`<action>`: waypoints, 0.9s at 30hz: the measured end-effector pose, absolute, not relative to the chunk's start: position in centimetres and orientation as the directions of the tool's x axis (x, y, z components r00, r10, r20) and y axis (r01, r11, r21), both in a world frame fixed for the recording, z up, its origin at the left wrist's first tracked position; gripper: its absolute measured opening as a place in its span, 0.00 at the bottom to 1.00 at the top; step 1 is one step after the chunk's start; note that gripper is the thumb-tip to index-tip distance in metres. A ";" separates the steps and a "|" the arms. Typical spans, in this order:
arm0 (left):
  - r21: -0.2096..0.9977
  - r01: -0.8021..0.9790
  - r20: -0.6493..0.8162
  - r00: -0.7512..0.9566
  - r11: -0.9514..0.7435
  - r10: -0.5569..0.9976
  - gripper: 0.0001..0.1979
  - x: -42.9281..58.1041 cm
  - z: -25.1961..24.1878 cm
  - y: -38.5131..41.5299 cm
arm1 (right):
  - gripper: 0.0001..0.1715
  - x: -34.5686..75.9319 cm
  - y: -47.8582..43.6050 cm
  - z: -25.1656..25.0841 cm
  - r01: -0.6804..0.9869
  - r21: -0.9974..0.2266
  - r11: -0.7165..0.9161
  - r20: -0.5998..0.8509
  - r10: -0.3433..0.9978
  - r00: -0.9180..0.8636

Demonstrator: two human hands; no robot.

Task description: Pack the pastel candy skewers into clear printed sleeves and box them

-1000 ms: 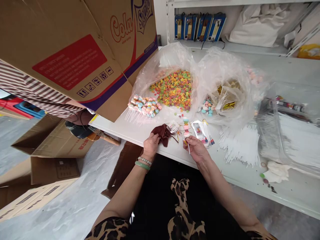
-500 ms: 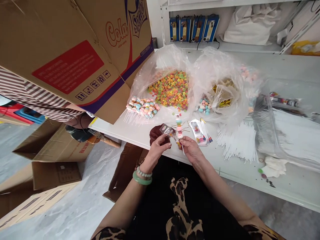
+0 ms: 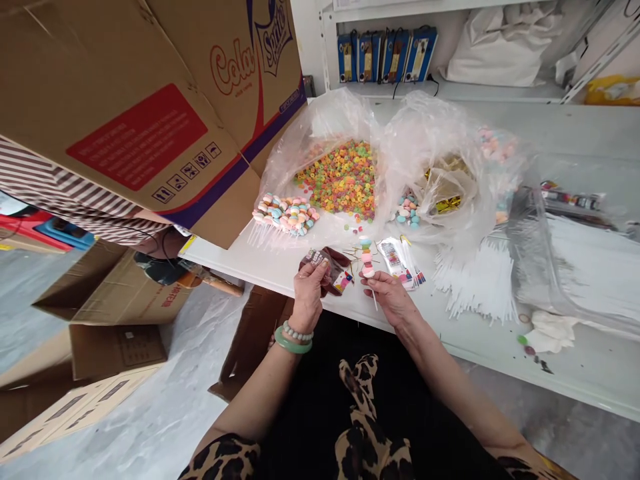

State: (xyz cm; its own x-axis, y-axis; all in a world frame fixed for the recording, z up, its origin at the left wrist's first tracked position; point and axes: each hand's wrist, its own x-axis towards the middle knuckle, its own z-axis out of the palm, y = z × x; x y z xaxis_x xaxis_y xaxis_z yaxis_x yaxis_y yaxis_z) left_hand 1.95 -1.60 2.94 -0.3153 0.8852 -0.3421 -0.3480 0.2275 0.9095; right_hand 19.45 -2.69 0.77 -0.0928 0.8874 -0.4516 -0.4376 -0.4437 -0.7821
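Observation:
My left hand [image 3: 309,288] is closed on a small clear printed wrapper bag [image 3: 334,273], held just above a dark red cloth [image 3: 330,261] at the white table's front edge. My right hand [image 3: 391,293] pinches the white stick of a candy skewer [image 3: 367,258], with its stacked pastel candies upright. The two hands are close together, a little apart. Right of the skewer lies a small pile of printed wrappers [image 3: 397,262].
Open plastic bags hold coloured candy rings [image 3: 343,179], finished skewers [image 3: 285,215] and pastel candies [image 3: 409,209]. White sticks [image 3: 477,283] lie at right on the table [image 3: 280,263]. A large cardboard box [image 3: 150,100] overhangs at left. Flattened boxes [image 3: 100,320] lie on the floor.
My left hand left the cloth, picked up a wrapper bag and brought it toward the skewer. My right hand stayed in place holding the skewer.

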 end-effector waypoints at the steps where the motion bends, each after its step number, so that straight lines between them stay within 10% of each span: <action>1: 0.911 -0.346 -0.340 -0.324 0.225 0.883 0.15 2.0 3.0 -1.5 | 0.15 19.5 -2.7 1.0 -0.449 -0.777 -0.441 -0.441 0.891 -0.112; 16: 0.780 -0.374 -0.511 0.085 0.502 0.856 0.23 3.4 2.1 -2.1 | 0.10 18.3 -2.4 0.5 -0.397 -0.853 -0.339 -0.357 0.934 -0.028; 27: 0.837 -0.424 -0.436 -0.133 0.346 0.890 0.18 2.9 0.9 -0.9 | 0.10 19.3 -3.0 0.7 -0.302 -0.872 -0.385 -0.369 0.923 -0.110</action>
